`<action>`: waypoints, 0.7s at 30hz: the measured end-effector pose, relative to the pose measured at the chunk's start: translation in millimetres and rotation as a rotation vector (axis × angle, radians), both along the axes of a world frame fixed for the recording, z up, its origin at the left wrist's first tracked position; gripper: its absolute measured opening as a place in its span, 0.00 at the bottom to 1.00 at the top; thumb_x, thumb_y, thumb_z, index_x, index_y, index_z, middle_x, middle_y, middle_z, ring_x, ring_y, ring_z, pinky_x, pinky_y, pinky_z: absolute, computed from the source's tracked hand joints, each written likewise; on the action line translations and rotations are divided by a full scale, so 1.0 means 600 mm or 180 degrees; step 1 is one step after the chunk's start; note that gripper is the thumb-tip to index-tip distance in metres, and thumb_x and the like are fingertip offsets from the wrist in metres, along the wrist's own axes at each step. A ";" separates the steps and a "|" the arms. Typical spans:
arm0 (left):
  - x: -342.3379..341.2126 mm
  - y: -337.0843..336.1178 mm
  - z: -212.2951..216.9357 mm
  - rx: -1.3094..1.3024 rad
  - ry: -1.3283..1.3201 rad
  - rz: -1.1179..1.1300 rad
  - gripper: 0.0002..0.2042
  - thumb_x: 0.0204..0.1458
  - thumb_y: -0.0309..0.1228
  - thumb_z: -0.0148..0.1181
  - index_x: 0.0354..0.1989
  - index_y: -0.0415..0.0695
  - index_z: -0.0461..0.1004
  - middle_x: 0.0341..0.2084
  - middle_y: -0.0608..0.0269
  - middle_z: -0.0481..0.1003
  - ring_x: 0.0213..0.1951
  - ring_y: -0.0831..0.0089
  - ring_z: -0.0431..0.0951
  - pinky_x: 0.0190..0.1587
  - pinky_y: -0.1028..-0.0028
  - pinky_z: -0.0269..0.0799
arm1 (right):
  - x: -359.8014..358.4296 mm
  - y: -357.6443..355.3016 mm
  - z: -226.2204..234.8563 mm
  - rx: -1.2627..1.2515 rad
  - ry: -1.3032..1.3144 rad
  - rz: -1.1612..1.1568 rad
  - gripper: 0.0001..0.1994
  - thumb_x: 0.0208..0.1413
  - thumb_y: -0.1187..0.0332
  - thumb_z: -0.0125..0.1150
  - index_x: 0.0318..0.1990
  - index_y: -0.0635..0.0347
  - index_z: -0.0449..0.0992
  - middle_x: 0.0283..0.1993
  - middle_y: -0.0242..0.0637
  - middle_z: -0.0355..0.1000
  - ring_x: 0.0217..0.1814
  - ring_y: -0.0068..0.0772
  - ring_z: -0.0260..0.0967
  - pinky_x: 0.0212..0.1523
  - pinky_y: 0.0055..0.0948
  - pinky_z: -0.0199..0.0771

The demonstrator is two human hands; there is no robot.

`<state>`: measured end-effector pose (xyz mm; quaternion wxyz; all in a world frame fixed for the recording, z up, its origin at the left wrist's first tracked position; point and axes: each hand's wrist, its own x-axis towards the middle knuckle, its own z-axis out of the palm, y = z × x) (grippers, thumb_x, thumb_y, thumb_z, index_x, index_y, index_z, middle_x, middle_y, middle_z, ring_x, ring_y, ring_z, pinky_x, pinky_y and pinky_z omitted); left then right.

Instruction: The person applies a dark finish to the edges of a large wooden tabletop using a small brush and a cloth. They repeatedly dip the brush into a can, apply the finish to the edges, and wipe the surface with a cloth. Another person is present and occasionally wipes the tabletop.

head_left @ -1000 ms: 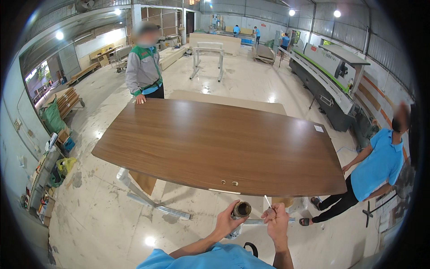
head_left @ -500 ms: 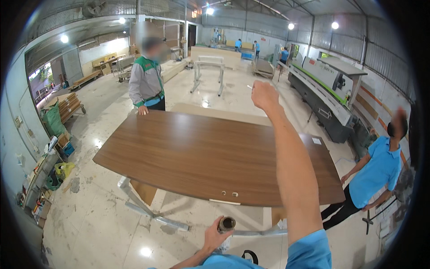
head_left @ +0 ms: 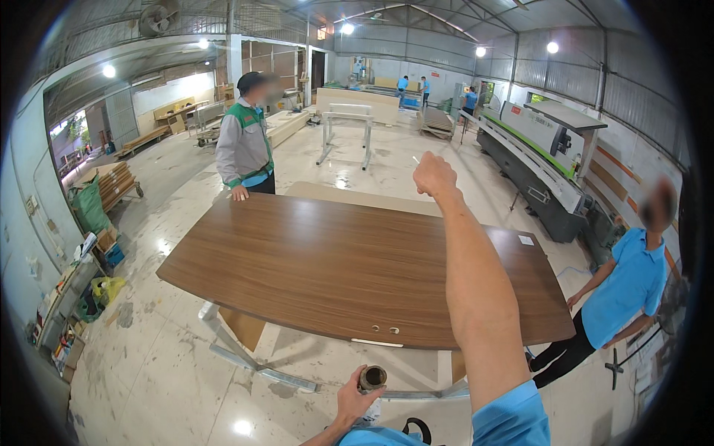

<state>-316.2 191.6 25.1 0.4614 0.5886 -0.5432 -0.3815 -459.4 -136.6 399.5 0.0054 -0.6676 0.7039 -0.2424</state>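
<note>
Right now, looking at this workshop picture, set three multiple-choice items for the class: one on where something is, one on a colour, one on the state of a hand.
1. Where is the small dark roll?
A. on the tabletop
B. in the left hand, below the near table edge
C. on the floor by the green bag

2. What colour is the shirt of the person at the table's right end?
A. blue
B. red
C. white

3. How is the right hand?
A. flat on the tabletop
B. gripping the roll
C. raised over the table, fingers closed

Answers
1 B: the left hand holds the roll below the edge of the tabletop.
2 A: the person at the right end wears blue.
3 C: the right hand is lifted at arm's length, closed like a fist.
</note>
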 end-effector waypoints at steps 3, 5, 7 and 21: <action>-0.006 0.000 -0.001 0.0085 0.0022 -0.0118 0.37 0.41 0.42 0.75 0.61 0.43 0.68 0.42 0.53 0.81 0.45 0.63 0.82 0.48 0.69 0.76 | -0.017 -0.001 0.000 0.0014 -0.0082 -0.0062 0.16 0.49 0.73 0.58 0.48 0.65 0.74 0.49 0.52 0.76 0.54 0.53 0.75 0.51 0.48 0.74; -0.010 0.000 -0.002 0.0121 0.0107 -0.0168 0.37 0.41 0.43 0.75 0.61 0.43 0.68 0.43 0.53 0.81 0.45 0.64 0.82 0.48 0.69 0.76 | -0.028 -0.004 -0.004 -0.0007 -0.0107 -0.0090 0.16 0.48 0.73 0.59 0.47 0.65 0.74 0.49 0.52 0.76 0.53 0.53 0.75 0.50 0.47 0.74; -0.011 -0.001 -0.001 0.0109 0.0127 -0.0196 0.37 0.41 0.43 0.75 0.61 0.44 0.68 0.43 0.53 0.80 0.45 0.63 0.82 0.48 0.69 0.76 | -0.037 -0.008 -0.008 -0.0027 -0.0108 -0.0122 0.16 0.47 0.73 0.60 0.46 0.65 0.75 0.49 0.53 0.76 0.52 0.52 0.75 0.50 0.47 0.74; -0.008 0.004 0.011 0.0152 -0.0050 -0.0213 0.37 0.41 0.40 0.76 0.60 0.40 0.68 0.45 0.52 0.80 0.46 0.65 0.81 0.50 0.69 0.76 | -0.030 -0.018 -0.023 0.0077 -0.0142 0.0045 0.16 0.47 0.73 0.60 0.46 0.66 0.75 0.47 0.53 0.76 0.53 0.54 0.75 0.49 0.47 0.75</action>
